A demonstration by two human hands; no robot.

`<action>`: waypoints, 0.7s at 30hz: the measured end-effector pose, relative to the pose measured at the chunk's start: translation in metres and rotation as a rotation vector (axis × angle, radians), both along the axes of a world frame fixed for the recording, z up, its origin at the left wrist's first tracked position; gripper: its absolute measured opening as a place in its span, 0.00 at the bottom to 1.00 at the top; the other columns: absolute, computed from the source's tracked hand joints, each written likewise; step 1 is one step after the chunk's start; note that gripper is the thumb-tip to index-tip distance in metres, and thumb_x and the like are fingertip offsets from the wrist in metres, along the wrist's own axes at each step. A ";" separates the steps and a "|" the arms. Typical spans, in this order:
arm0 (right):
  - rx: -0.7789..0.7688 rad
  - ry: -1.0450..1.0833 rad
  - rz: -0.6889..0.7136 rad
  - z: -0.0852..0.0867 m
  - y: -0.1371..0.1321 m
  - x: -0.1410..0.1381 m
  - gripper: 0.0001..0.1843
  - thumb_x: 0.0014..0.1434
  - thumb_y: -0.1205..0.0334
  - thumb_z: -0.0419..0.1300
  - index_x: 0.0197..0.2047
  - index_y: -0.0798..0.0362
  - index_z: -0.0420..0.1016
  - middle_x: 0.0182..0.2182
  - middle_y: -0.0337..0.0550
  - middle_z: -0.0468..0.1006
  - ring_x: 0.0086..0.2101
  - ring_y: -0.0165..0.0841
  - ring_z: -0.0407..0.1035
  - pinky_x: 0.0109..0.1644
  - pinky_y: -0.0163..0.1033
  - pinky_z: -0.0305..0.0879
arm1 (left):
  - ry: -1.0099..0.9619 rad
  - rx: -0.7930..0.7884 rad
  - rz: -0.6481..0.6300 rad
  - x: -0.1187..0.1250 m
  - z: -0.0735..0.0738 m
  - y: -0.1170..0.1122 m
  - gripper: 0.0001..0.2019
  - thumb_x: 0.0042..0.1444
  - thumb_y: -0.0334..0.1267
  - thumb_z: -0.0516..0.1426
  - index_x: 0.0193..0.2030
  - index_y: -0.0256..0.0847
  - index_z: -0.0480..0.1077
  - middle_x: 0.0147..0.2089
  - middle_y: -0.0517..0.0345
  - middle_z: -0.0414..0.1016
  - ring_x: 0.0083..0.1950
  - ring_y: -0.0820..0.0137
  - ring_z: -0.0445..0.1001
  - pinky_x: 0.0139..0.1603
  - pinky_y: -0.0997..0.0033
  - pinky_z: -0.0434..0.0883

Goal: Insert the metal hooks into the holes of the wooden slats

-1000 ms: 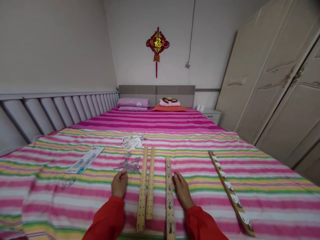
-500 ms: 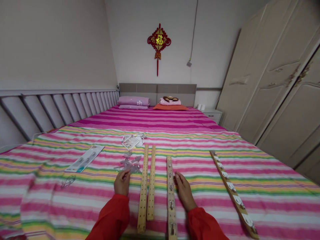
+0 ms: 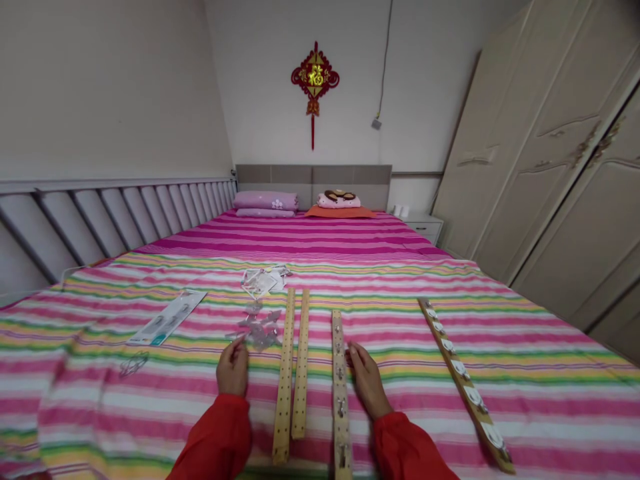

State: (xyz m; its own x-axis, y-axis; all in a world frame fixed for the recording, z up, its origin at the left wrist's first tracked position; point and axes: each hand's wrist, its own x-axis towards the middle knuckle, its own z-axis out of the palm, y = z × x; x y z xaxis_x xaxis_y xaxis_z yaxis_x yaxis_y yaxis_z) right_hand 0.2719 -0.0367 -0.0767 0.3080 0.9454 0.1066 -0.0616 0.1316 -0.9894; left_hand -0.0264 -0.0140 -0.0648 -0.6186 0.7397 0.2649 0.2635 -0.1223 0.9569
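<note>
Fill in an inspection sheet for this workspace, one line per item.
Surface: striped cloth over a bed, lightly wrinkled.
Job's things: two bare wooden strips with holes, side by side; a strip with metal hooks right of them; a strip with white-backed hooks slanting farther right; clear plastic pieces.
Clutter: papery packaging, a flat packet, a thin tangled item.
Grippers: left hand nearest the plastic pieces, grip unclear; right hand beside the metal-hook strip, contact unclear.
Cables: one cable hanging on the far wall.
Surroundings: headboard, wardrobe, wall ornament.
</note>
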 end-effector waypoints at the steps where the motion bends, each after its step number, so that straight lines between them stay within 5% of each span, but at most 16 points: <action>1: 0.000 0.000 0.002 0.001 0.000 0.000 0.29 0.47 0.39 0.60 0.42 0.54 0.78 0.37 0.48 0.80 0.38 0.42 0.72 0.44 0.44 0.68 | 0.008 -0.003 0.039 -0.006 0.001 0.002 0.22 0.41 0.47 0.54 0.40 0.35 0.74 0.30 0.59 0.69 0.30 0.71 0.65 0.34 0.70 0.67; 6: 0.001 0.004 0.005 0.000 0.000 0.000 0.28 0.48 0.40 0.60 0.42 0.53 0.78 0.37 0.48 0.80 0.37 0.41 0.72 0.43 0.44 0.69 | 0.254 -0.018 0.183 -0.035 0.010 0.015 0.18 0.42 0.43 0.52 0.36 0.35 0.74 0.30 0.56 0.65 0.34 0.66 0.66 0.41 0.63 0.67; 10: -0.001 0.014 0.005 -0.004 0.002 0.000 0.27 0.48 0.40 0.60 0.42 0.53 0.78 0.37 0.48 0.80 0.37 0.41 0.72 0.42 0.44 0.69 | 0.361 -0.090 0.152 -0.046 0.016 0.026 0.14 0.39 0.40 0.53 0.30 0.36 0.74 0.24 0.56 0.64 0.33 0.63 0.67 0.42 0.60 0.67; 16: -0.009 0.011 0.013 -0.004 0.002 0.000 0.28 0.49 0.40 0.59 0.43 0.54 0.77 0.38 0.48 0.80 0.37 0.41 0.72 0.44 0.43 0.68 | 0.117 -0.210 0.141 -0.049 0.022 0.027 0.06 0.35 0.39 0.58 0.21 0.40 0.71 0.20 0.59 0.69 0.27 0.65 0.69 0.35 0.63 0.68; 21: 0.008 0.030 0.000 -0.002 0.000 0.000 0.29 0.48 0.39 0.59 0.43 0.54 0.77 0.37 0.48 0.80 0.36 0.40 0.72 0.42 0.43 0.69 | -0.159 -0.146 0.131 -0.037 0.035 0.017 0.11 0.34 0.41 0.61 0.27 0.38 0.74 0.25 0.59 0.75 0.31 0.67 0.71 0.36 0.67 0.69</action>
